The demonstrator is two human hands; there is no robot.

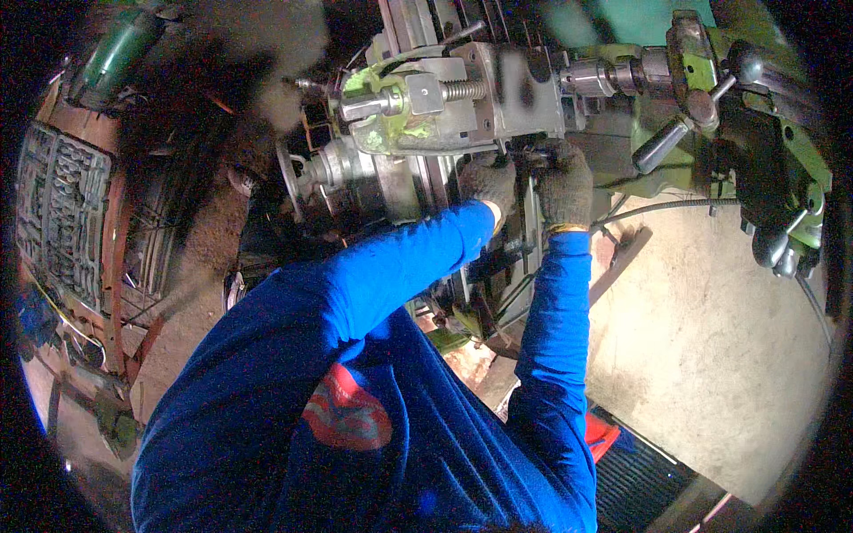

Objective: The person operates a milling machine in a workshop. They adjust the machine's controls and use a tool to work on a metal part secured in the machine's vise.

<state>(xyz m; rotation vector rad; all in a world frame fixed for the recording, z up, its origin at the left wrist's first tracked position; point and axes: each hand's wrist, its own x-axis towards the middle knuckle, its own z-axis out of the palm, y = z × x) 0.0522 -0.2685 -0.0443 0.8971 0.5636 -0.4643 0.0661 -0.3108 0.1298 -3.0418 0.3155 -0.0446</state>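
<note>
Both of my hands wear dark grey knitted gloves and reach up to the near side of a metal machine vise (pixel 444 93) with a thick screw. My left hand (pixel 489 182) is closed in a fist just below the edge of the vise's block (pixel 526 96). Close beside it, my right hand (pixel 566 186) is curled at a dark cylindrical part (pixel 533 156) between the two hands. What either set of fingers grips is hidden by the gloves and shadow. A metal chuck (pixel 591 78) points at the block from the right.
Green machine parts with a black-handled lever (pixel 662 147) stand at the right. Below them is a pale sheet panel (pixel 711 329), with a dark cable (pixel 675 203) across its top. A tray of metal tools (pixel 67 209) lies far left, near a green cylinder (pixel 124 49).
</note>
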